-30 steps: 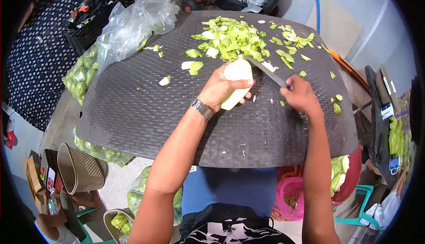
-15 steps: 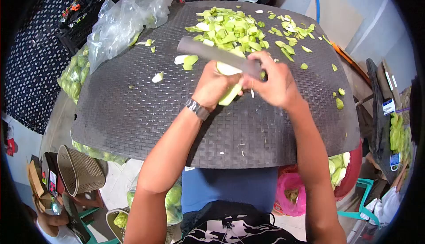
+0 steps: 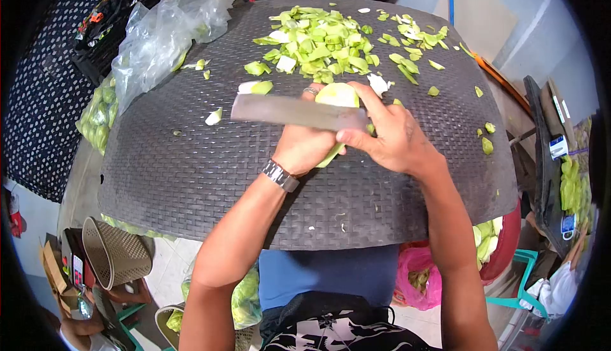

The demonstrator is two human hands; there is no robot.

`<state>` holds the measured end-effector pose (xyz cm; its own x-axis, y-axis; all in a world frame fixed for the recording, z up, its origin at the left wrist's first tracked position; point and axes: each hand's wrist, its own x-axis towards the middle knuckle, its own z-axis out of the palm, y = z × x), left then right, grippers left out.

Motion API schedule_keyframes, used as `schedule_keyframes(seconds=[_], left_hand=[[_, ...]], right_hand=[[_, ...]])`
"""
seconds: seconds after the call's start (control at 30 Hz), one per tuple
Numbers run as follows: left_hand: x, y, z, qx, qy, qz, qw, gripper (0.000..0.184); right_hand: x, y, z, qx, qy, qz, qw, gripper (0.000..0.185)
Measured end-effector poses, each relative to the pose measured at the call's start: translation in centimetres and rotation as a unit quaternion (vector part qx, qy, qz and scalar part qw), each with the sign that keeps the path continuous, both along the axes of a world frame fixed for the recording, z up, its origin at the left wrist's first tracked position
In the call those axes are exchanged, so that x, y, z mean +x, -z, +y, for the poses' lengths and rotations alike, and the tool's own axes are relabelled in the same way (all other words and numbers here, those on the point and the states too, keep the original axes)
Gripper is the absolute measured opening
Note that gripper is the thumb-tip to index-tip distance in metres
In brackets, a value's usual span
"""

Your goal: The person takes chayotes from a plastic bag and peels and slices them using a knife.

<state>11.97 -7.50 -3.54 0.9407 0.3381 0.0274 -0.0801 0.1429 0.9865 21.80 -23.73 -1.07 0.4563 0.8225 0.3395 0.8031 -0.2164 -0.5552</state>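
The woven-pattern tabletop (image 3: 191,160) is dark grey-brown. The pile of cut vegetable pieces (image 3: 318,45) is yellow-green with whitish patches. The crumpled plastic bag (image 3: 162,42) is translucent whitish. The draped cloth (image 3: 38,109) is black with small white motifs. The round-mouthed plastic bag (image 3: 428,281) is bright pink, the slatted basket (image 3: 114,252) beige, and the linked wristwatch (image 3: 280,176) silver.

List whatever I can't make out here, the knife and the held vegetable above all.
All in the head view, now:
- Knife: blade motion-blurred; handle covered by the right hand.
- Held vegetable: middle hidden behind blade and left hand.
- Pink bag: contents too small to identify.
- Red tub: partly hidden by the table.
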Motion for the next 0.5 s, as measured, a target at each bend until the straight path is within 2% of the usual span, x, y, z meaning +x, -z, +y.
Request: schedule_keyframes(seconds=[0.1, 0.2, 0.3, 0.4, 0.5], left_hand=[[0.2, 0.8, 0.1, -0.044, -0.01, -0.012, 0.999, 0.05], [-0.2, 0.3, 0.2, -0.015, 0.037, -0.031, 0.999, 0.05], [-0.5, 0.3, 0.1, -0.04, 0.077, -0.041, 0.995, 0.05], [-0.8, -0.7, 0.0, -0.074, 0.092, -0.014, 0.993, 0.052], [-0.8, -0.8, 0.6, -0.067, 0.123, 0.019, 0.99, 0.043]], right_hand=[[-0.1, 0.6, 0.1, -0.012, 0.037, -0.061, 0.997, 0.078], [0.0, 0.5, 0.2, 0.01, 0.044, -0.09, 0.995, 0.076], [0.1, 0.3, -0.1, 0.047, 0.03, -0.06, 0.997, 0.068], [0.2, -0.2, -0.6, 0.039, 0.052, -0.092, 0.994, 0.06], [0.8, 0.3, -0.6, 0.036, 0.055, -0.094, 0.993, 0.056]])
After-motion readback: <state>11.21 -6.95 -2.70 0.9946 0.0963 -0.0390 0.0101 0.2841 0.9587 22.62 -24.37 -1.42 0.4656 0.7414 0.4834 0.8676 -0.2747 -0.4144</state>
